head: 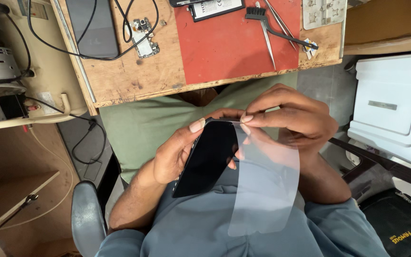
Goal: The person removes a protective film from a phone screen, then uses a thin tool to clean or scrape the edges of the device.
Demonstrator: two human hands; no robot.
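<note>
Scuffed wooden bench (134, 71) with a red mat (234, 43) above my lap. Below it, left hand (177, 152) grips the glossy black phone (208, 157); right hand (291, 119) pinches its clear film (267, 190), peeled up.

A single head-worn camera looks steeply down, close over the wearer's lap, with the wooden workbench (139, 71) crossing the frame's top edge and floor visible beside it.

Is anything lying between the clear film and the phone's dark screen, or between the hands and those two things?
Nothing visible. The right hand pinches the clear film at its top edge, the left hand grips the phone, and the open gap between film and screen looks bare.
</note>
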